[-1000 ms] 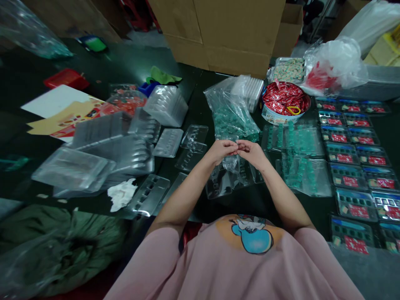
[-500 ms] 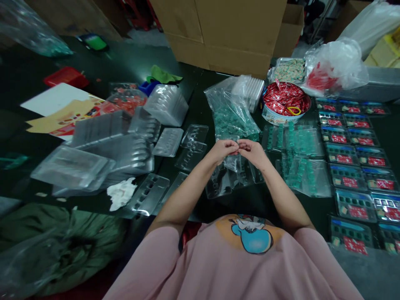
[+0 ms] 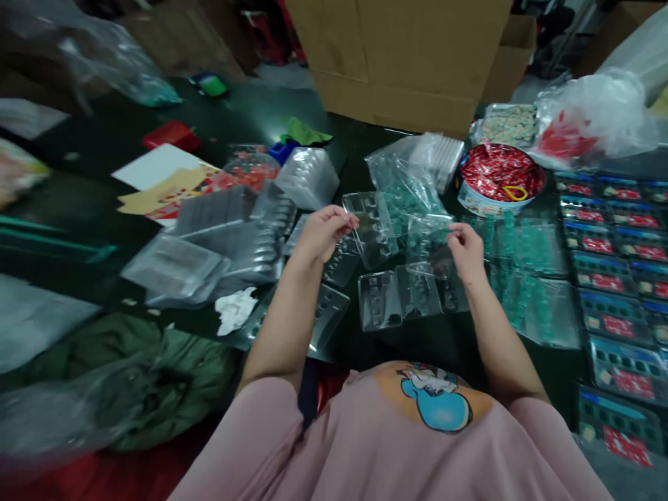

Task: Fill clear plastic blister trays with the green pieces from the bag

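Note:
My left hand (image 3: 330, 231) pinches the left edge of a clear plastic tray (image 3: 371, 226) with moulded hollows, which is tilted up over the table. To its right, my right hand (image 3: 466, 249) is closed at the right edge of another clear piece (image 3: 431, 233); its fingertips grip that thin plastic. Below lie several clear trays (image 3: 380, 299) on the dark table. Just behind the hands is a clear bag of green pieces (image 3: 410, 202). Green strips (image 3: 529, 243) on clear sheets lie right of my right hand.
Stacks of clear trays (image 3: 224, 243) stand at the left, near white crumpled tissue (image 3: 234, 309). A round tin (image 3: 498, 177) of red packets is at the back right. Filled trays (image 3: 608, 278) line the right side. A large cardboard box (image 3: 407, 62) stands behind.
My hands have moved apart, the left one leftward and the right one rightward. The left now holds up a clear tray. The whole view has shifted, so the table things appear further right.

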`<state>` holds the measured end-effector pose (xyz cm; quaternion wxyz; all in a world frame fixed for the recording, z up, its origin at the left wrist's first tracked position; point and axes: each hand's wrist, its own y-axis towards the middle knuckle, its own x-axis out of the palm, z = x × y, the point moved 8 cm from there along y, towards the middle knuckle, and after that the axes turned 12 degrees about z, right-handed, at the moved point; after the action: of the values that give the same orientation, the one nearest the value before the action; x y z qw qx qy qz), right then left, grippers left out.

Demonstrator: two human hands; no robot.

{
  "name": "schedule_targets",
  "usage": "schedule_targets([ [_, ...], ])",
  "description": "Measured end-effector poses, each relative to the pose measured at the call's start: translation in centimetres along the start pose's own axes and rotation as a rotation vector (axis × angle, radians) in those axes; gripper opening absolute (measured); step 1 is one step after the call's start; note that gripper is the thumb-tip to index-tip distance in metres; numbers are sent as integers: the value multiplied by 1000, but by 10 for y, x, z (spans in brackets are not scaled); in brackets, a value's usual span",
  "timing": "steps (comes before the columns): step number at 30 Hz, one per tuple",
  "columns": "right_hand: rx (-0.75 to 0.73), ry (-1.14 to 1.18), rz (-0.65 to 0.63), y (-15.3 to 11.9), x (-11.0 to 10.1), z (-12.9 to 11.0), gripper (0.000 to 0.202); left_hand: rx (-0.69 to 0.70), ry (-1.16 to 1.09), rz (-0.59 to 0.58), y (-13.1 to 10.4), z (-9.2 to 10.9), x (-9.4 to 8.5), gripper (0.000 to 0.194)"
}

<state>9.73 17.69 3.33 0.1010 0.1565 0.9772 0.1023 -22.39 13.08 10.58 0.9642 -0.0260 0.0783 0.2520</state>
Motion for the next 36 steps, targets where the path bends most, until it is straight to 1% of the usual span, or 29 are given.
schedule_targets([
  [2, 38, 47, 12, 4, -3, 13, 23, 122, 163, 143, 16, 14, -41, 13],
  [3, 60, 61, 10, 3, -3, 18, 23, 196, 279, 200, 23, 20, -57, 12],
  [4, 80, 71, 5, 2, -1, 21, 24, 267, 418, 244, 28, 24, -68, 10],
  [5, 97, 78, -3, -1, 1, 23, 24, 323, 574, 274, 33, 23, -74, 9],
  [6, 111, 83, -13, -4, 3, 24, 25, 360, 738, 285, 37, 19, -77, 10],
  [7, 121, 88, -25, -7, 7, 24, 24, 375, 900, 279, 42, 10, -75, 11],
  [8, 128, 93, -39, -10, 10, 24, 24, 374, 1047, 251, 45, -3, -72, 14],
  [10, 138, 104, -70, -17, 15, 22, 24, 352, 1272, 137, 50, -35, -60, 22],
  [12, 144, 116, -95, -21, 18, 22, 24, 309, 1410, 13, 52, -69, -52, 28],
  [13, 147, 120, -105, -23, 19, 22, 24, 283, 1448, -27, 52, -83, -51, 30],
  [15, 155, 127, -118, -26, 19, 22, 25, 222, 1481, -50, 52, -102, -54, 31],
  [16, 162, 130, -123, -27, 19, 23, 25, 198, 1481, -38, 52, -106, -57, 31],
  [17, 170, 134, -129, -28, 21, 23, 25, 192, 1468, -12, 50, -106, -59, 31],
  [18, 179, 138, -134, -29, 22, 24, 26, 214, 1434, 26, 46, -102, -58, 31],
  [19, 186, 140, -139, -30, 25, 25, 26, 261, 1371, 70, 39, -93, -54, 30],
  [20, 191, 140, -146, -32, 28, 25, 26, 332, 1275, 110, 28, -80, -46, 29],
  [21, 192, 141, -152, -33, 32, 25, 26, 415, 1140, 142, 14, -65, -34, 27],
  [22, 190, 146, -158, -35, 36, 24, 26, 492, 964, 139, -4, -50, -18, 25],
  [23, 186, 154, -165, -36, 40, 22, 26, 549, 782, 81, -23, -38, 1, 23],
  [24, 183, 167, -176, -39, 44, 20, 25, 569, 623, -4, -42, -29, 23, 21],
  [26, 188, 205, -214, -45, 51, 13, 26, 512, 401, -137, -72, -22, 60, 18],
  [28, 205, 235, -281, -52, 56, 7, 29, 395, 266, -220, -88, -26, 88, 19],
  [29, 215, 244, -314, -55, 57, 4, 30, 336, 221, -250, -91, -31, 98, 20],
  [30, 224, 248, -343, -59, 57, 2, 31, 277, 176, -278, -91, -37, 104, 21],
  [32, 241, 238, -386, -64, 55, -1, 34, 169, 83, -326, -87, -49, 111, 22],
  [34, 259, 216, -422, -69, 53, -2, 37, 72, -5, -353, -83, -59, 112, 22],
  [36, 255, 189, -457, -72, 52, -4, 39, 0, -58, -357, -81, -64, 109, 22],
])
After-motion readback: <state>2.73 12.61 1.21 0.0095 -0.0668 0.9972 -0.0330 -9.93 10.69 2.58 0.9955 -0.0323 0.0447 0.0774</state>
